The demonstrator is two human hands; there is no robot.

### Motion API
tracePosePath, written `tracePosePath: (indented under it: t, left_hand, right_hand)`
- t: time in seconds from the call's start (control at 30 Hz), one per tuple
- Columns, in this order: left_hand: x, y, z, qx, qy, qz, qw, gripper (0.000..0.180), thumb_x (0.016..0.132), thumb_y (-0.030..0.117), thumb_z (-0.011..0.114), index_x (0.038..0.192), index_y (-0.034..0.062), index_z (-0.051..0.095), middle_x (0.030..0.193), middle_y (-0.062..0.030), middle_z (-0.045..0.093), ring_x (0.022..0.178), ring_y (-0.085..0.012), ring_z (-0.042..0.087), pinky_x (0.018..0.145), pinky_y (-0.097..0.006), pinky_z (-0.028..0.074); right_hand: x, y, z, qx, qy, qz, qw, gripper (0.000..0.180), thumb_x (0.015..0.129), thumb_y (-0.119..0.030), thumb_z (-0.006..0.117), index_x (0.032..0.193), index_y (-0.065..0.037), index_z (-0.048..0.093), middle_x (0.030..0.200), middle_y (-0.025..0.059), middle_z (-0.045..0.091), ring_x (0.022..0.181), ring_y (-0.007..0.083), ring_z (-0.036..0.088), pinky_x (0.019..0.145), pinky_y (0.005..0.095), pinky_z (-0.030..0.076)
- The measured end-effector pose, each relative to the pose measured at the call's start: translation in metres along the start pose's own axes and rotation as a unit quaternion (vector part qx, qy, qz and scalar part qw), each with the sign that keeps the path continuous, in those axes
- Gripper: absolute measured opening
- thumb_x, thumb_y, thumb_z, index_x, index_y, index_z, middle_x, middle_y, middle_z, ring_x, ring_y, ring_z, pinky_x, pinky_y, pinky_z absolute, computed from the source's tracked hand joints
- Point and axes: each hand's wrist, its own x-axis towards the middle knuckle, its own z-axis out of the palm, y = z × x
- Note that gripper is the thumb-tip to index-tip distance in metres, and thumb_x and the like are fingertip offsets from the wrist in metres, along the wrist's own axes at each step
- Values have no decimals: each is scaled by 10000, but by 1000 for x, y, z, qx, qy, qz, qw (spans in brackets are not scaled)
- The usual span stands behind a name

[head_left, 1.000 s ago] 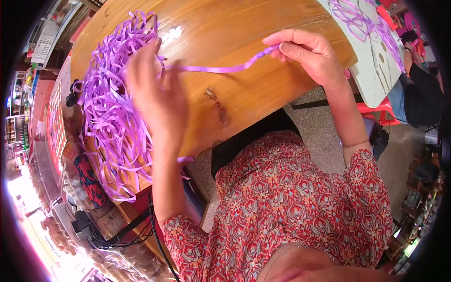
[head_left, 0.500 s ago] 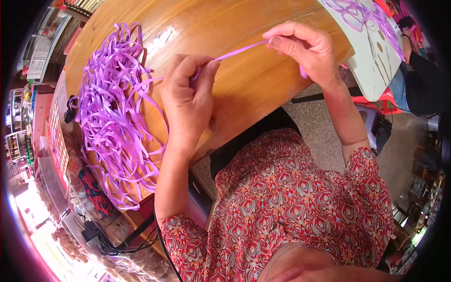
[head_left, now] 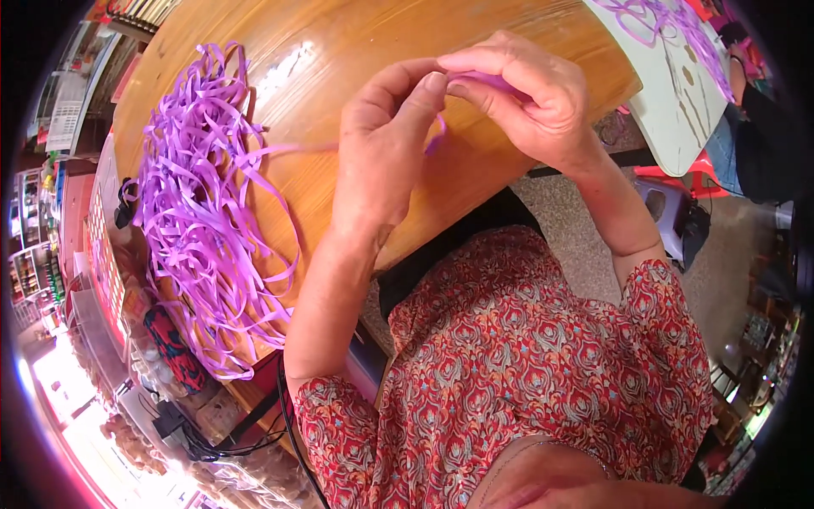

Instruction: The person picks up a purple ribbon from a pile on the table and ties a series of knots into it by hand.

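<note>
Above the wooden table, my two hands meet at the fingertips around a purple ribbon. My left hand pinches it between thumb and forefinger. My right hand is also closed on the ribbon, part of which shows inside its curled fingers. A loose bit of ribbon hangs below the fingertips, and another stretch runs left from behind my left hand to a big tangled heap of purple ribbon on the table's left side. My fingers hide exactly how the strands cross.
At the upper right a white table bears more purple ribbon, with a person in dark clothing beside it. A red stool is beneath. Black cables and a dark red-patterned bundle lie below the heap.
My left hand has moved right and up, and my right hand slightly left, bringing the fingertips together. The ribbon stretched between them is now gathered at the fingers.
</note>
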Motion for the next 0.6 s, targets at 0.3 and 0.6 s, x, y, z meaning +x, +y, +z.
tracePosePath:
  t: [0.3,0.6]
  left_hand:
    - [-1,-2,-5,111,79,62,989,147,839,120,675,912,-7,661,760,1,591,586,-47,526,534,-173,435]
    - [-1,9,-1,60,3,-2,998,194,891,179,615,961,5,665,719,28,565,704,-33,505,600,-168,392]
  right_hand:
    - [-11,4,-16,117,-36,137,983,195,780,54,649,968,2,657,853,73,630,788,125,595,680,213,446]
    - [-5,8,-15,-20,-31,-37,999,207,760,35,658,963,-4,675,846,85,620,746,179,594,636,244,473]
